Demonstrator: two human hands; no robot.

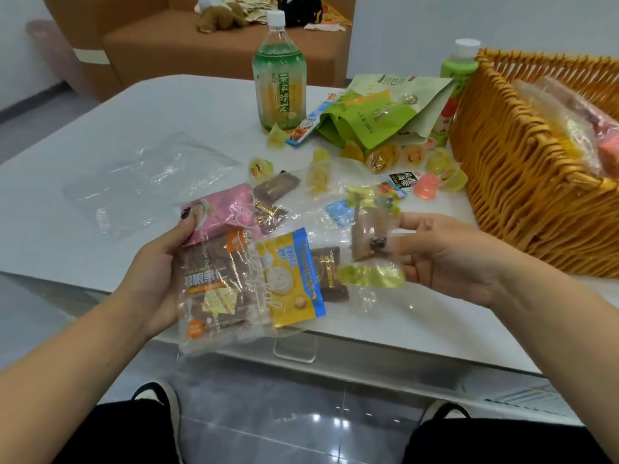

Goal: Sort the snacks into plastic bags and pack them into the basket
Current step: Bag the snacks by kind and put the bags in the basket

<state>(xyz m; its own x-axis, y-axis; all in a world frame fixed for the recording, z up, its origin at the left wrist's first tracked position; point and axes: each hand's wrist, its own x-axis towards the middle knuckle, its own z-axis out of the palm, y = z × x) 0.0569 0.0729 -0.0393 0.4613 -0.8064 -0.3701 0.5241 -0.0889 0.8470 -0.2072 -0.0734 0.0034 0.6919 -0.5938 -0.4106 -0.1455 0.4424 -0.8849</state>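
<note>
A clear plastic bag (335, 229) hangs between my two hands over the table's front edge. Inside it are a pink packet (221, 212), a brown nut packet (214, 283), a yellow-and-blue packet (294, 279) and brown chocolate bars (330, 276). My left hand (160, 272) grips the bag's left side with the thumb on the pink packet. My right hand (445, 256) pinches the bag's right edge, where a brown snack with yellow-green ends (371, 242) lies. The wicker basket (522, 182) stands at the right, with filled bags inside.
On the white table (67, 209) lie an empty clear bag (144, 182), several jelly cups (432, 162), a green snack pouch (378, 112), a tall tea bottle (279, 78) and a small green bottle (452, 92). A brown sofa stands behind.
</note>
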